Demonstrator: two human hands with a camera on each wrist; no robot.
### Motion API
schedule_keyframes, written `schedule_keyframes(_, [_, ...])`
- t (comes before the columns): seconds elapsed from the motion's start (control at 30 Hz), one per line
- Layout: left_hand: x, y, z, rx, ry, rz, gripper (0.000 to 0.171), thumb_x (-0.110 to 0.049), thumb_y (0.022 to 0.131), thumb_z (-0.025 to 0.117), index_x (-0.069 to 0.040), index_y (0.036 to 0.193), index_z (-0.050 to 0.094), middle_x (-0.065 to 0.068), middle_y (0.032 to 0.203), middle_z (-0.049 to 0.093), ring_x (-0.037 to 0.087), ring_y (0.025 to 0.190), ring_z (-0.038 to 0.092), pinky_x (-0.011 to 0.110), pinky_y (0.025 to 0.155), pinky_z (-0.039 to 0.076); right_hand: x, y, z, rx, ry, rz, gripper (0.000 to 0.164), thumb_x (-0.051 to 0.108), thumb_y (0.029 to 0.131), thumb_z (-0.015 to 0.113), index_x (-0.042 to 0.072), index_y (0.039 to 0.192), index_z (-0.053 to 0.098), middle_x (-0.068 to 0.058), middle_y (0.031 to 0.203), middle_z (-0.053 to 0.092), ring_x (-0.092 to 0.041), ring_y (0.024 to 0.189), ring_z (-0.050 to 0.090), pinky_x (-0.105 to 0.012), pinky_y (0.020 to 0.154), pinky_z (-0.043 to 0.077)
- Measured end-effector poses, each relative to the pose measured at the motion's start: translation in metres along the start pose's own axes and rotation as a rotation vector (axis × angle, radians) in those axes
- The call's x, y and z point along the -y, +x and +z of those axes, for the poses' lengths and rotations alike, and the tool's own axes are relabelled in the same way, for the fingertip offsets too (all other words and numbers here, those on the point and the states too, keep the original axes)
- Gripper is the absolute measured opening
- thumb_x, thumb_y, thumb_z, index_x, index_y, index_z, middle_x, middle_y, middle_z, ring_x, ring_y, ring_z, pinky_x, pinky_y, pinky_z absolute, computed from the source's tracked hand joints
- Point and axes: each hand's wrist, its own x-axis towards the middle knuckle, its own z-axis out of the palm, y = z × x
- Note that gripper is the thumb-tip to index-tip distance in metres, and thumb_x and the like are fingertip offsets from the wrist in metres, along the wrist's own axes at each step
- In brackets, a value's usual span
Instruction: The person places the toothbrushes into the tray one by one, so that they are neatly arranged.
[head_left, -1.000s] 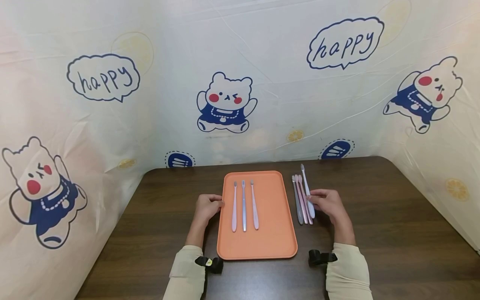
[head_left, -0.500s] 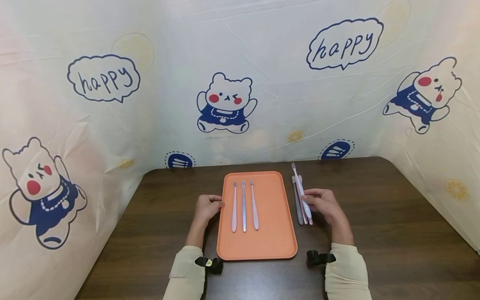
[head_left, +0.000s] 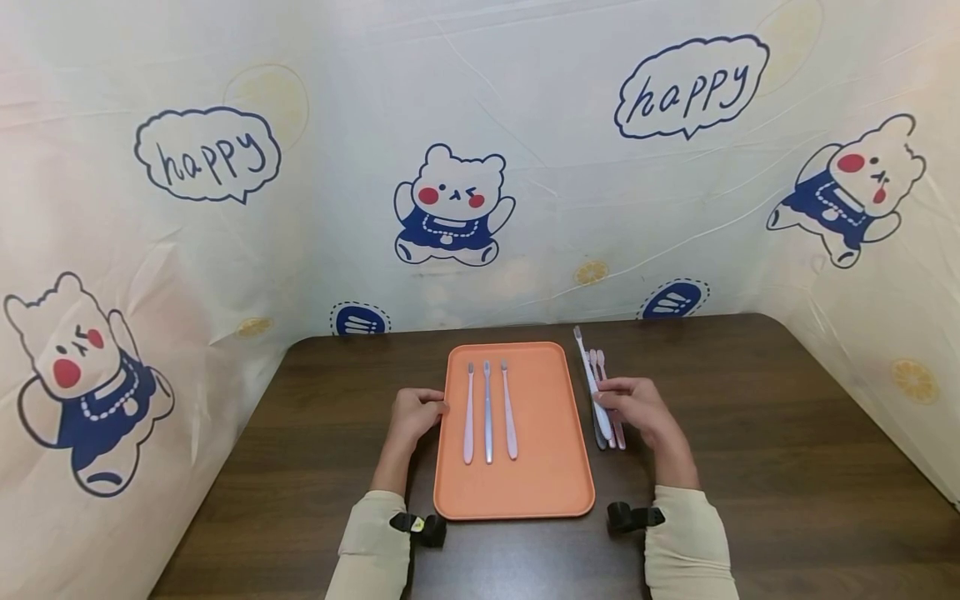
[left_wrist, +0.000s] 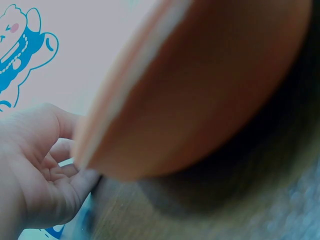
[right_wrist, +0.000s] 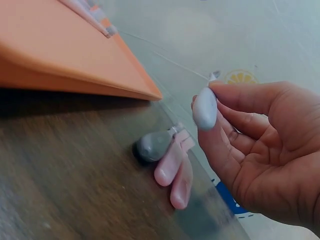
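Note:
My left hand [head_left: 415, 416] grips the left rim of the orange tray [head_left: 551, 471], thumb and fingers at its edge. Three toothbrushes lie side by side in the tray: a pinkish one [head_left: 468, 429], a blue one [head_left: 489, 429] and another pinkish one [head_left: 511, 429]. Right of the tray, my right hand [head_left: 637, 407] pinches a pale bluish-white toothbrush [right_wrist: 205, 110] between thumb and fingers. It is held above a grey toothbrush [right_wrist: 154, 145] and two pink toothbrushes [right_wrist: 169, 167], which lie on the table and are partly hidden by it in the head view.
The dark wooden table [head_left: 780, 442] extends on both sides of the tray. A pale printed cloth [head_left: 555, 208] with bears and "happy" bubbles hangs behind it and at the sides. Black straps with small cameras [head_left: 427, 530] sit on both wrists.
My right hand has moved left with the pale toothbrush, from beside the pink ones to over the grey one. The left hand and the tray have stayed put.

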Motion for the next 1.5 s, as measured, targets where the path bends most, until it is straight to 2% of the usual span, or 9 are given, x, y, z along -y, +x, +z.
schedule_keyframes(0.23, [0.000, 0.000, 0.000, 0.001, 0.000, 0.003, 0.022, -0.007, 0.087, 0.070, 0.003, 0.105, 0.077, 0.022, 0.108, 0.074, 0.011, 0.075, 0.066, 0.026, 0.068, 0.058, 0.005, -0.002, 0.008, 0.016, -0.019, -0.002, 0.037, 0.012, 0.095, 0.067, -0.012, 0.123, 0.065, -0.019, 0.111, 0.071, -0.011, 0.084, 0.064, -0.029, 0.077, 0.058])
schedule_keyframes(0.43, [-0.001, -0.001, 0.000, 0.004, -0.004, 0.002, 0.023, -0.007, 0.087, 0.070, 0.003, 0.106, 0.077, 0.022, 0.109, 0.073, 0.012, 0.075, 0.066, 0.026, 0.068, 0.058, 0.006, -0.001, 0.014, 0.022, -0.020, -0.013, 0.035, 0.011, 0.095, 0.066, -0.012, 0.122, 0.065, -0.019, 0.110, 0.072, -0.010, 0.085, 0.065, -0.028, 0.077, 0.058])
schedule_keyframes(0.77, [-0.001, -0.001, -0.001, 0.007, -0.002, -0.001, 0.023, -0.007, 0.087, 0.070, 0.003, 0.107, 0.077, 0.022, 0.109, 0.073, 0.012, 0.076, 0.066, 0.026, 0.068, 0.058, 0.010, 0.000, 0.023, 0.011, -0.038, -0.008, 0.035, 0.010, 0.096, 0.067, -0.011, 0.124, 0.065, -0.026, 0.117, 0.069, -0.018, 0.093, 0.070, -0.043, 0.090, 0.060])
schedule_keyframes(1.5, [0.000, 0.001, -0.001, 0.000, 0.022, 0.000, 0.024, -0.008, 0.085, 0.070, 0.002, 0.106, 0.077, 0.021, 0.108, 0.074, 0.014, 0.076, 0.066, 0.025, 0.067, 0.056, 0.012, 0.004, 0.047, -0.004, 0.013, -0.011, 0.029, 0.006, 0.097, 0.064, -0.010, 0.121, 0.067, -0.028, 0.121, 0.068, -0.020, 0.097, 0.071, -0.044, 0.091, 0.060])
